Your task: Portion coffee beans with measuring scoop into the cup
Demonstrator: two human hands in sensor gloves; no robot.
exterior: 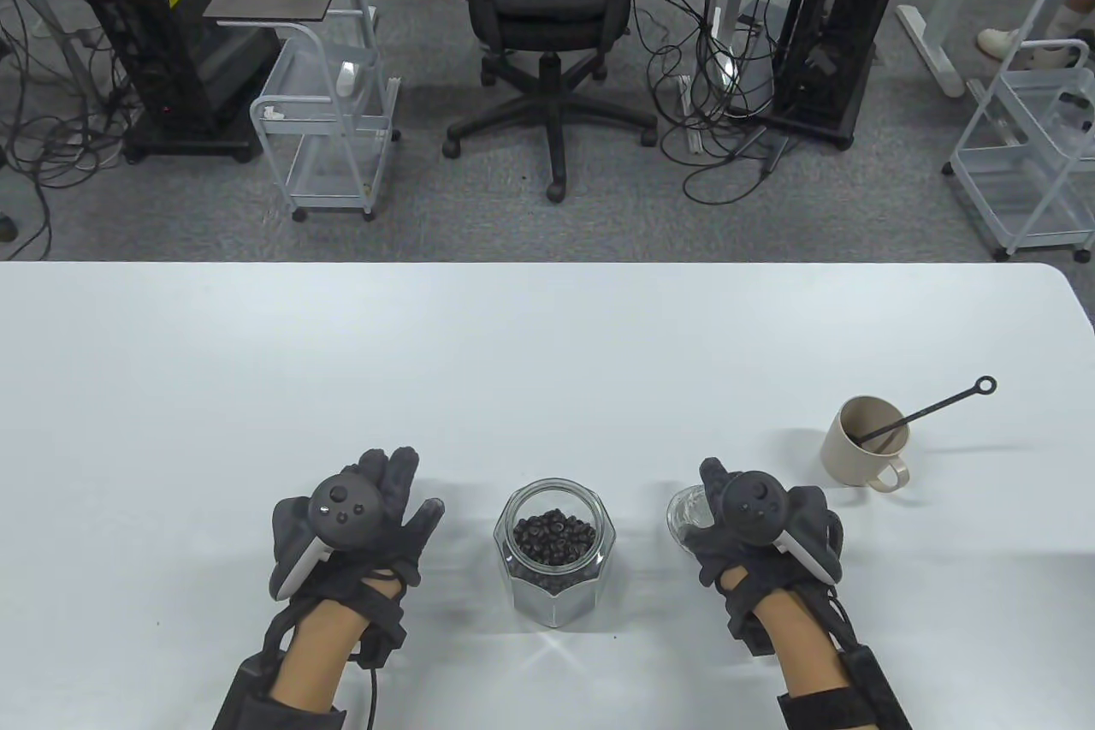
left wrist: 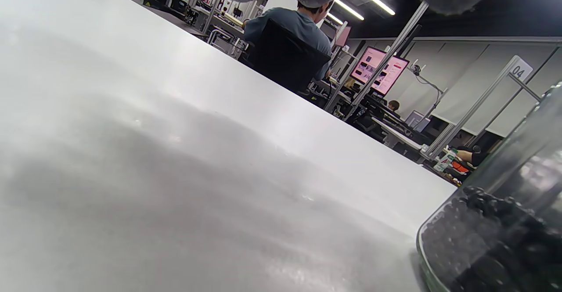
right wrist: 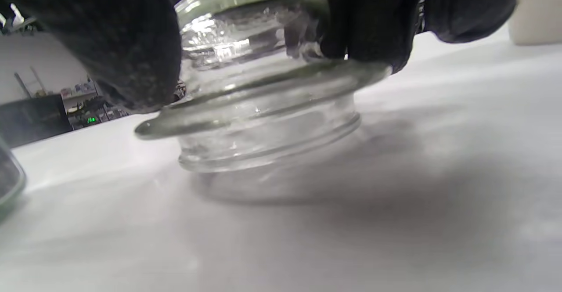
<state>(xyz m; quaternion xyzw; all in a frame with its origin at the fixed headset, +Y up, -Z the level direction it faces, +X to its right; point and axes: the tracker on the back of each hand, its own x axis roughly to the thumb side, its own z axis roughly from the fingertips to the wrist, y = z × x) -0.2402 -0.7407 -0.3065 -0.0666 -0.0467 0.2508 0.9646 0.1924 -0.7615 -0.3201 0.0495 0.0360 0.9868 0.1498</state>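
Right hand (exterior: 757, 529), fingers clamped on the glass lid (right wrist: 263, 85), sits nearer the scoop (exterior: 928, 412), handle pointing two o'clock from the cup (exterior: 864, 443); left hand (exterior: 355, 525) lies slack.

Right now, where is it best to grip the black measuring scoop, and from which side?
Probably the free handle of the measuring scoop, near its ring end. Its bowl sits inside the cup and the handle slants out over the rim up and rightward, so come from the cup's right.
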